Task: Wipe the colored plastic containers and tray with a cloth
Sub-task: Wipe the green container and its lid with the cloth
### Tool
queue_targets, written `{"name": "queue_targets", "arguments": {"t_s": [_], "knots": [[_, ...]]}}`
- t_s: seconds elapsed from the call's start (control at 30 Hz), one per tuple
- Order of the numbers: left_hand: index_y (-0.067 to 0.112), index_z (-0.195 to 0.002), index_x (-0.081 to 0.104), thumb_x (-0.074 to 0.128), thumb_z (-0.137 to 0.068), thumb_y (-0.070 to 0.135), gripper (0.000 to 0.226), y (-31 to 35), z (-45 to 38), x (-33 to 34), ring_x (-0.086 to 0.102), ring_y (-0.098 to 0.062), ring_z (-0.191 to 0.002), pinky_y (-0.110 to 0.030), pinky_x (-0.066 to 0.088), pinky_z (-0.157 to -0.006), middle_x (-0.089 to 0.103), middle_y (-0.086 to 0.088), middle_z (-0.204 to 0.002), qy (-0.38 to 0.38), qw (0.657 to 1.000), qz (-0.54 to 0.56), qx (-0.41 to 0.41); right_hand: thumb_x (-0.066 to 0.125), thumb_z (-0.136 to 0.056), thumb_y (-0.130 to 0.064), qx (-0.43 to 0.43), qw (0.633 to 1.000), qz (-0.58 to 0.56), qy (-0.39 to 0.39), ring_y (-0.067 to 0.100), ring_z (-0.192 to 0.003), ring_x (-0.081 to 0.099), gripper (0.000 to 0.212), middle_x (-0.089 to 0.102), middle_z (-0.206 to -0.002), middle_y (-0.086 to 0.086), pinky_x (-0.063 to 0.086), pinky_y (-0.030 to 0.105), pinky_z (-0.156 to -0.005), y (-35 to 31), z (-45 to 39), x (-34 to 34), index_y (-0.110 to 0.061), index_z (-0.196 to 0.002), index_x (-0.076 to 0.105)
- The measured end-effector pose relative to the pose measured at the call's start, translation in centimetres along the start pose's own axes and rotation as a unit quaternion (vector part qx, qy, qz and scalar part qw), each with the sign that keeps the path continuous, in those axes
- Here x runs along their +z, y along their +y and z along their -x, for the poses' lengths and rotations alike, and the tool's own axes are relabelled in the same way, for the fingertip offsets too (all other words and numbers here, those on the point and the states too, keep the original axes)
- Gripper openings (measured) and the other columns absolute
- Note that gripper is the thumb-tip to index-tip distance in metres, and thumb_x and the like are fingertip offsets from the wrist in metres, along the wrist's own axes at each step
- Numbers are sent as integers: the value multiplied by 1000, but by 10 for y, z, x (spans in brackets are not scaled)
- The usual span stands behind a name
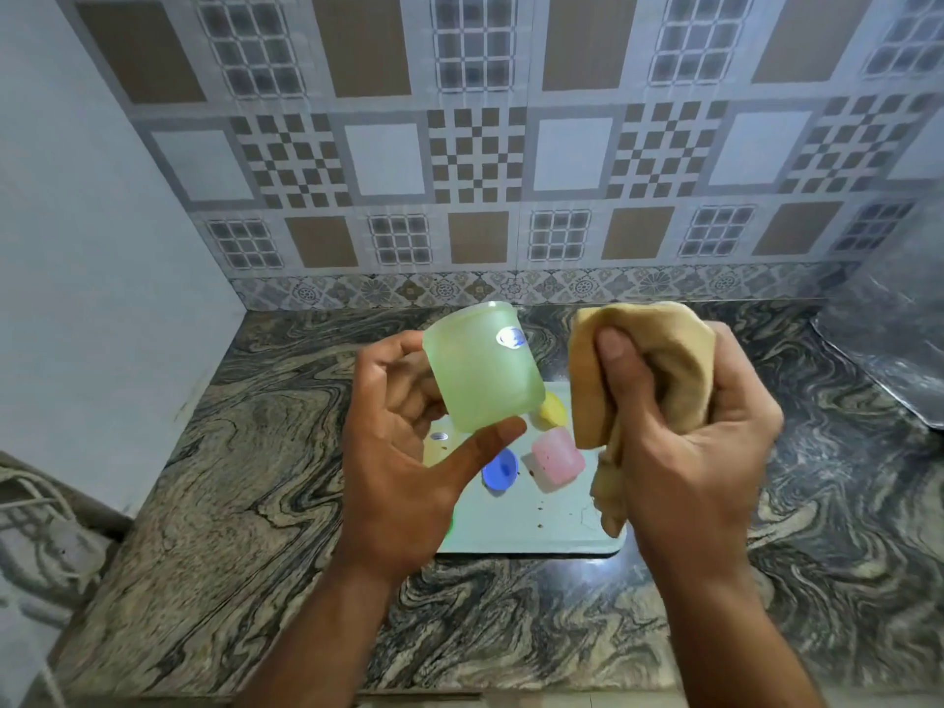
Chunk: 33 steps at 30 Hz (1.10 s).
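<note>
pale green frosted plastic, the container (pixel 482 367) sits at the centre of the frame, tilted, lifted above the counter (pixel 219 482), with a small blue-and-white sticker on its side. the left hand (pixel 408 447) has its grip round it: the thumb lies under its lower edge and the fingers curl behind it. just to the right, apart from the container, the right hand (pixel 700 426) holds a bunched tan cloth (pixel 643 380), thumb pressed on the front of the folds, a tail of the cloth hanging down over the tray.

below both hands a pale, light-toned tray (pixel 531 523) lies flat on the counter, with a few brown crumbs on it. on the tray, a pink container (pixel 558 458) lies on its side, a small blue container (pixel 500 470) sits just left of it, and a yellow one (pixel 552 412) shows partly behind the green container. a further pale yellow piece and a scrap of green at the tray's left edge are mostly hidden by the left hand.

the counter is dark swirled stone. patterned tiles (pixel 475 155) cover the wall across the upper frame.
</note>
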<state>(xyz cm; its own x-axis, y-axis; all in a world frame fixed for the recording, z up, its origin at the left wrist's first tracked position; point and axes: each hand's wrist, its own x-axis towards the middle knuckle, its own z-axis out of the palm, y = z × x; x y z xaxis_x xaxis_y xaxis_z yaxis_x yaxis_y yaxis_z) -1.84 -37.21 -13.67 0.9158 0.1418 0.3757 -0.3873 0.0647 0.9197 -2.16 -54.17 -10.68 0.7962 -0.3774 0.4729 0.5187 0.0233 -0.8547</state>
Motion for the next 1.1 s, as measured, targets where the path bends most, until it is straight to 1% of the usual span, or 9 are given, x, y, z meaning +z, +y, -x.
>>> {"name": "queue_targets", "arguments": {"t_s": [0.1,0.2,0.3,0.4,0.57,0.77,0.87,0.93,1.1], "knots": [[22,-129,47,93,-68,10,77,1,1,0,70,-33,-119,-61,56,-102,71,-12,-128,-22,998,35,-49,78,-89,-13,-46,998,-8,-46,0,-68,64,9,70,-83,-15,50,14,-65,-2,11,6,-12,-96,72],[15,-135,43,98,-68,29,88,5,5,-1,70,-34,-115,-56,57,-100,72,-16,-127,-84,987,97,-96,75,-89,-4,-54,995,-7,-82,3,-60,63,9,72,-86,-12,49,12,-59,0,17,12,-3,-98,73],[6,-136,44,92,-70,55,95,9,2,-1,68,-33,-106,-52,54,-92,73,-17,-121,-58,970,168,-164,75,-89,-2,-62,994,-1,-87,1,-60,61,9,70,-86,-13,48,8,-61,0,16,14,-4,-97,72],[1,-143,46,91,-70,55,101,11,-1,2,70,-28,-106,-40,60,-89,73,-15,-123,-30,953,199,-225,74,-89,-7,-9,998,-33,-61,-3,-71,64,8,72,-84,-15,50,12,-67,4,14,14,-8,-97,72],[17,-113,82,69,-86,48,43,7,4,9,77,-18,-98,-27,63,-82,78,-13,-118,-22,904,295,-309,76,-94,-21,121,990,-57,-39,15,-87,70,9,77,-98,3,56,36,-82,27,18,14,-20,-103,79],[13,-122,74,73,-83,43,49,2,4,6,78,-22,-100,-31,62,-90,78,-14,-119,59,892,325,-310,75,-92,-24,186,981,-39,-34,17,-90,73,22,80,-100,10,58,39,-86,40,36,17,-14,-112,78],[10,-119,75,78,-83,32,43,-3,6,3,77,-23,-103,-35,62,-95,77,-14,-119,82,902,310,-290,77,-91,-28,208,977,-37,-31,18,-79,70,20,79,-91,7,56,38,-77,44,42,20,-18,-109,79],[6,-129,69,78,-76,32,60,-7,6,-2,73,-25,-110,-38,60,-100,75,-17,-126,105,919,275,-263,80,-93,-29,223,973,-21,-48,23,-66,66,14,76,-81,13,55,38,-65,48,46,21,-23,-106,79],[12,-136,62,87,-73,17,67,-21,8,-25,72,-20,-106,-30,61,-82,74,-11,-125,116,973,123,-157,80,-84,-46,244,968,3,-66,19,-62,61,28,77,-84,16,47,30,-63,59,51,20,-26,-104,79]]}}
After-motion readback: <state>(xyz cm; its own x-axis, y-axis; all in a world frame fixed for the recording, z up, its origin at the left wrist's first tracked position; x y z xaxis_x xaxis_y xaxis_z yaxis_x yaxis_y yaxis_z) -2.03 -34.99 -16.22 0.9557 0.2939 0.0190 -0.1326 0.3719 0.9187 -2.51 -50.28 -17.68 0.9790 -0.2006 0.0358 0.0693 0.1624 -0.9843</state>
